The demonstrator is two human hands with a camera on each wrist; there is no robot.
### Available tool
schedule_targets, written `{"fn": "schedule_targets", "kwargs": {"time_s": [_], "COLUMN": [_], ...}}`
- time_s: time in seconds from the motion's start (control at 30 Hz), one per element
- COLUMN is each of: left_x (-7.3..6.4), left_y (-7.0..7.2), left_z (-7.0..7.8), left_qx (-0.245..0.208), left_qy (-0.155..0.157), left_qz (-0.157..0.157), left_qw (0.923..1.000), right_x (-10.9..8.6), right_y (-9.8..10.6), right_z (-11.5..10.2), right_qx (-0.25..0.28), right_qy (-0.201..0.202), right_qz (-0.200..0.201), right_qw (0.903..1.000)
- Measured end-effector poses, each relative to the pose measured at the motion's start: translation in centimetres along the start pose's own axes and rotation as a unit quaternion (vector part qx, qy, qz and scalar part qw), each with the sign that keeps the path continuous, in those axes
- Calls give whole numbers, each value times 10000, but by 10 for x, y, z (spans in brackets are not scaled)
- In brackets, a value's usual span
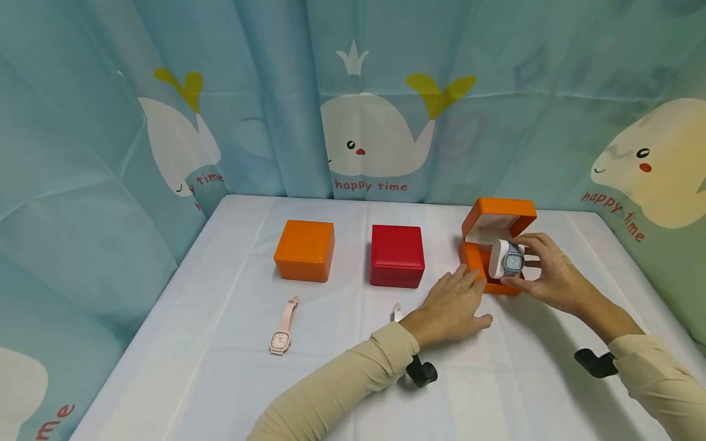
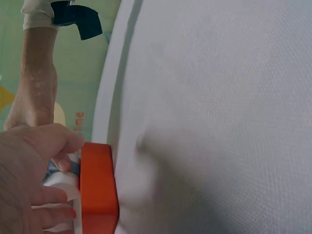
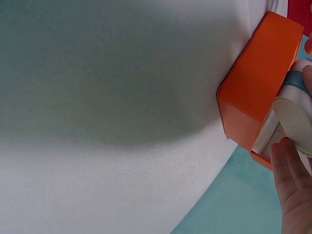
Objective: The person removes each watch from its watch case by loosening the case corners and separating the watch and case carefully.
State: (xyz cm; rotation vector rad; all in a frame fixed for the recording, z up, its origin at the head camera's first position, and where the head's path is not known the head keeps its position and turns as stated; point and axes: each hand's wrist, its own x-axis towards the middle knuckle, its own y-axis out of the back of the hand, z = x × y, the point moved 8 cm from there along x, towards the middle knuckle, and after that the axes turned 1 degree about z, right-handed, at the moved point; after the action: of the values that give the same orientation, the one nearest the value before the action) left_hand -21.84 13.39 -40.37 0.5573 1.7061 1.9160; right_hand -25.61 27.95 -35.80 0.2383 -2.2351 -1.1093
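Observation:
An open orange watch box stands at the right of the table with its lid tipped back. My right hand holds a grey-blue watch strapped round a white cushion, between thumb and fingers, at the mouth of this box. In the right wrist view the cushion is tilted, partly over the box's inside. My left hand reaches to the box's left front side, fingers extended and touching its edge. The left wrist view shows that hand beside the orange wall.
A closed red box and a closed orange box stand to the left. A pink watch lies on the white tablecloth. The left forearm mostly hides a white strap. A patterned curtain hangs behind the table.

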Motion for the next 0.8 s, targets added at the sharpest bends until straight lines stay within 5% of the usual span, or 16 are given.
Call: {"fn": "schedule_targets", "kwargs": {"time_s": [0.27, 0.47, 0.8], "left_x": [-3, -6, -9], "left_y": [12, 16, 13], "left_z": [-1, -6, -11], "left_qx": [-117, -688, -1512], "left_qy": [197, 486, 659], "left_qz": [627, 861, 789], "left_qw": [9978, 9927, 9831], "right_x": [-3, -5, -12], "right_y": [1, 3, 7], "right_z": [-3, -7, -14], "right_qx": [247, 330, 188], "right_qy": [89, 124, 70], "right_qz": [26, 75, 120], "right_qw": [9997, 9994, 9997]}}
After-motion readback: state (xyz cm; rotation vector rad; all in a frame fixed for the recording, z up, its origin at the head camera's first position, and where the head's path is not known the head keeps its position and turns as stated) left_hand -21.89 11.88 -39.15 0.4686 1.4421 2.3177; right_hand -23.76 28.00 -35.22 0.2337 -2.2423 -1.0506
